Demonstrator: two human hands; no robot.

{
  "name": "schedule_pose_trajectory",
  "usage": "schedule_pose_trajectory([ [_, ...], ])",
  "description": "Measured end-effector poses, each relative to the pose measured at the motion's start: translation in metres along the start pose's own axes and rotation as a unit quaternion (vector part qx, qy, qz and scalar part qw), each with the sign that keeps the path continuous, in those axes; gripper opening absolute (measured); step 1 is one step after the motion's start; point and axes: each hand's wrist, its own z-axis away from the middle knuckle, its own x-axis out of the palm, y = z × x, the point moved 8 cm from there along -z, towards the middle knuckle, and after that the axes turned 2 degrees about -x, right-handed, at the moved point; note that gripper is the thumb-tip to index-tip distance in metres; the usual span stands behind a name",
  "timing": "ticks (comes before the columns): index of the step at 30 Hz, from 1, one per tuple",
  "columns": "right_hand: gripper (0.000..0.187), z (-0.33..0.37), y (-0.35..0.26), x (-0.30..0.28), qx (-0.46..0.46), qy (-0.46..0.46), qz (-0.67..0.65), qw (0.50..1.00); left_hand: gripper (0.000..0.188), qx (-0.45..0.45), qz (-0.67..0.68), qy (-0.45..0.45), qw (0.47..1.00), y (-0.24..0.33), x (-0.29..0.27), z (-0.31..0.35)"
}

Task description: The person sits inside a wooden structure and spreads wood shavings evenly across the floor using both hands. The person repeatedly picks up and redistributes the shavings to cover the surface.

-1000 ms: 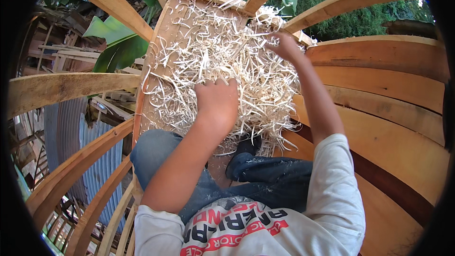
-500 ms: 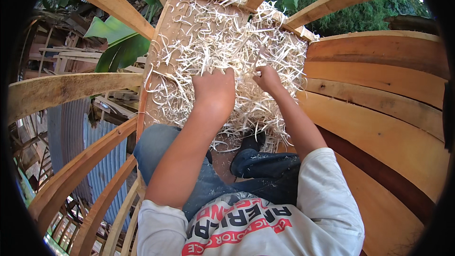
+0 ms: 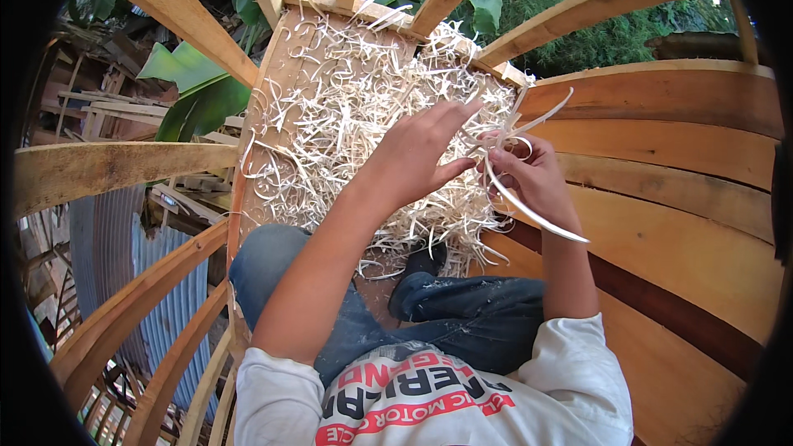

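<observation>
A few long, pale curled shavings [image 3: 529, 198] are pinched in my right hand [image 3: 537, 173], raised beside the right-hand boards. One strip arcs down past the wrist, while others stick up above the fingers. Just to its left, my left hand [image 3: 417, 149] is held with fingers stretched out and thumb apart, its fingertips close to the strips. Beneath both hands, a thick litter of similar shavings [image 3: 330, 107] covers the brown panel floor [image 3: 285, 74]. I cannot tell whether any strip touches the left fingers.
Slanted wooden slats [image 3: 124, 155] rail the left and far sides. Wide planks [image 3: 661, 190] form a wall on the right. My bent legs [image 3: 462, 301] are at the near end of the shavings. Beyond the slats are corrugated metal sheets [image 3: 169, 281] and large green leaves [image 3: 194, 87].
Both hands have risen from the shavings and moved right. The left fingers, curled before, are now stretched out. The right hand has turned, with long curled strips now plainly showing in it.
</observation>
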Motion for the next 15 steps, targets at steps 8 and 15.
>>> schedule_pose_trajectory([
  [8, 0.022, -0.009, 0.003, -0.024, -0.016, 0.058, 0.001, 0.998, 0.021, -0.088, 0.000, -0.147, 0.985, -0.020, 0.023, 0.016],
  [15, 0.025, -0.028, 0.023, -0.027, 0.044, 0.012, 0.015, 0.999, 0.027, -0.249, -0.019, -0.159, 0.955, -0.037, 0.013, 0.025],
])
